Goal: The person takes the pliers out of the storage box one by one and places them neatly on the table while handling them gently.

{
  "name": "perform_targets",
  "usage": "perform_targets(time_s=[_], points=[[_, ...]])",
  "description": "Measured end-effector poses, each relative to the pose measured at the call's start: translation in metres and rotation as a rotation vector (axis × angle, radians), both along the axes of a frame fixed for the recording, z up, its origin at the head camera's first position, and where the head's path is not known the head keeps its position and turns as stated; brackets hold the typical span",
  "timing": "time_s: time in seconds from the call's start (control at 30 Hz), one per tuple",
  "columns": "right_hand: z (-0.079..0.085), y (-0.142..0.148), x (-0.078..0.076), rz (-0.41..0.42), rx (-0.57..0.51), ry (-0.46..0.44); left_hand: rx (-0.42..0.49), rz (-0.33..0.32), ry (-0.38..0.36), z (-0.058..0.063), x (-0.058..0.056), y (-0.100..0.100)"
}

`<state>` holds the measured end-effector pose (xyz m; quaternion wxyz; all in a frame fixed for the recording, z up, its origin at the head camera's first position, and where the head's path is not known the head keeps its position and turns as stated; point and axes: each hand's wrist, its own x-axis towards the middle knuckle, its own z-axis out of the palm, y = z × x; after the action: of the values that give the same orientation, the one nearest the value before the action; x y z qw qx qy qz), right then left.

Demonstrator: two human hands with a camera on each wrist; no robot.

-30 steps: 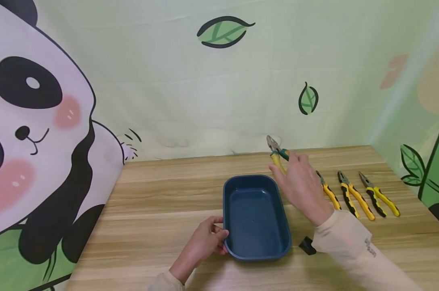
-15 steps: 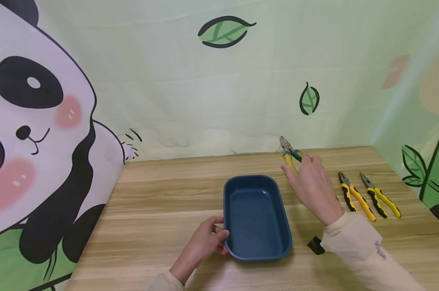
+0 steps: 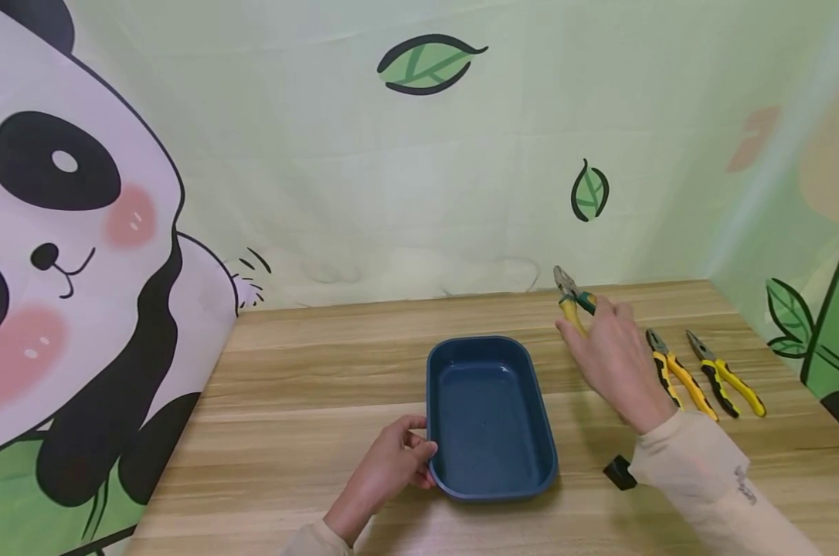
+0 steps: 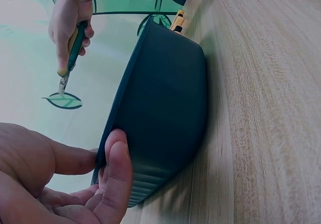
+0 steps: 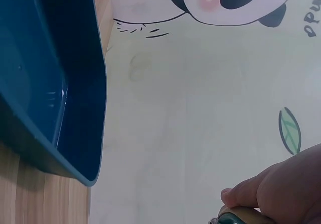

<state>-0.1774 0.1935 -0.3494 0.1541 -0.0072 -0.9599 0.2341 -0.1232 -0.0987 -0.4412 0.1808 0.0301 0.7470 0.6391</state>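
Note:
My left hand point(image 3: 392, 463) pinches the left rim of a dark blue rectangular tray point(image 3: 492, 494) on the table. In the left wrist view, thumb and fingers lie on both sides of the tray's rim point(image 4: 118, 98). Past the tray's far right corner, my right hand point(image 3: 614, 363) grips combination pliers point(image 3: 571, 309) with yellow and green handles. Their metal head points up toward the back wall, held above the table. Only a bit of these pliers point(image 5: 230, 218) shows in the right wrist view.
Right of my right hand lie orange-and-black pliers point(image 3: 691, 384) and yellow-and-black long-nose pliers point(image 3: 728, 382) on the wooden table point(image 3: 287, 386). A small black object point(image 3: 619, 472) is by my right cuff. A printed cloth wall point(image 3: 287, 193) stands behind the table.
My right hand has moved to the right, away from the tray, with the combination pliers. It now hides another pair of pliers seen lying there earlier. Left hand and tray stay put.

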Motion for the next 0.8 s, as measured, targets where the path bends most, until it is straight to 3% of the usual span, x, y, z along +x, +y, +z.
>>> perform_targets(time_s=[0.8], points=[[-0.010,0.023,0.001,-0.034,-0.013,-0.022,-0.025,0.008,-0.008,-0.005,-0.003,0.000]])
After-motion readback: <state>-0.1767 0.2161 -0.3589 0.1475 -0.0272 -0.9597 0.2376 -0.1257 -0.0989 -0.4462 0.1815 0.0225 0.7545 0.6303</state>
